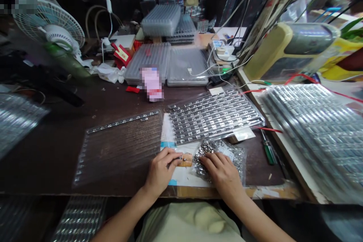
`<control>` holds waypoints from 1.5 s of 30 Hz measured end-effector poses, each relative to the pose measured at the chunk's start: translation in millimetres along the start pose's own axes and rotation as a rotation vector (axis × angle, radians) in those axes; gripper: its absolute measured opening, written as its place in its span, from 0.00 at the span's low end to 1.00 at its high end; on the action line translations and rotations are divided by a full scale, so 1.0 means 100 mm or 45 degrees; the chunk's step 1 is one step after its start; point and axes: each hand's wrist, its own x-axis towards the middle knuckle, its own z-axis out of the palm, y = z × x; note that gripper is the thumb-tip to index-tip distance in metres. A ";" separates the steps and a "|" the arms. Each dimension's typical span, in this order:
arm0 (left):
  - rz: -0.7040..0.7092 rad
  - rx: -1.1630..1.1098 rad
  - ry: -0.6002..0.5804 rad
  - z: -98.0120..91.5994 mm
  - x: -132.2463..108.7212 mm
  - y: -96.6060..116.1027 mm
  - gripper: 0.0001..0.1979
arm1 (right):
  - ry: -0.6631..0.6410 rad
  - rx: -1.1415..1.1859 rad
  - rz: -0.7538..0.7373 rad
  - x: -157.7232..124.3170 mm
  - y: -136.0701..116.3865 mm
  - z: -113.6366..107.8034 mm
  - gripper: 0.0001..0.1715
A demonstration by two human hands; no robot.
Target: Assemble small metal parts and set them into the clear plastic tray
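Observation:
My left hand (163, 168) is closed, with thumb and fingers pinching a small dark metal part (179, 157) beside a tan block (186, 160) on white paper. The fingertips of my right hand (219, 168) rest on small silver metal parts in an open clear plastic bag (236, 155); whether they grip one is hidden. Behind the bag lies a clear tray (215, 115) filled with rows of metal parts. To the left, another clear tray (121, 151) has one row of parts along its far edge and a loose part near its right end.
A green-handled screwdriver (269, 151) lies right of the bag. Stacked filled trays (314, 136) stand at the right, near a yellowish machine (292, 53). Clear trays (187, 68), cables and a fan (53, 26) are at the back. A red cord crosses the right side.

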 end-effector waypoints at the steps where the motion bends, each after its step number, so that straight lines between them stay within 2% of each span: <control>1: 0.012 0.018 -0.001 0.02 0.00 0.01 0.09 | 0.024 0.028 0.004 0.00 0.00 0.01 0.14; 7: 0.066 0.134 -0.042 0.05 -0.01 0.04 0.09 | 0.222 0.206 0.136 0.00 0.01 0.03 0.07; 15: 0.123 0.248 -0.044 0.07 -0.01 0.07 0.08 | 0.224 0.430 0.244 0.05 -0.03 -0.03 0.07; 21: 0.104 0.219 -0.059 0.08 0.00 0.06 0.08 | 0.239 0.604 0.227 0.14 -0.08 -0.02 0.08; 23: 0.071 0.119 0.000 0.07 0.00 0.05 0.08 | 0.202 0.594 0.272 0.19 -0.15 0.04 0.05; 26: 0.020 -0.003 0.163 0.03 0.01 0.02 0.07 | 0.131 0.520 0.314 0.27 -0.26 0.14 0.08; 28: 0.008 -0.026 0.222 0.01 0.01 0.00 0.06 | 0.113 0.494 0.300 0.31 -0.30 0.18 0.07; 33: -0.008 -0.055 0.239 0.01 0.03 -0.02 0.07 | 0.118 0.543 0.283 0.32 -0.28 0.20 0.04; 38: -0.001 -0.081 0.241 0.03 0.03 -0.04 0.07 | 0.123 0.406 0.299 0.36 -0.30 0.20 0.11; 45: -0.006 -0.078 0.218 0.02 0.03 -0.05 0.08 | 0.133 0.352 0.226 0.36 -0.35 0.23 0.03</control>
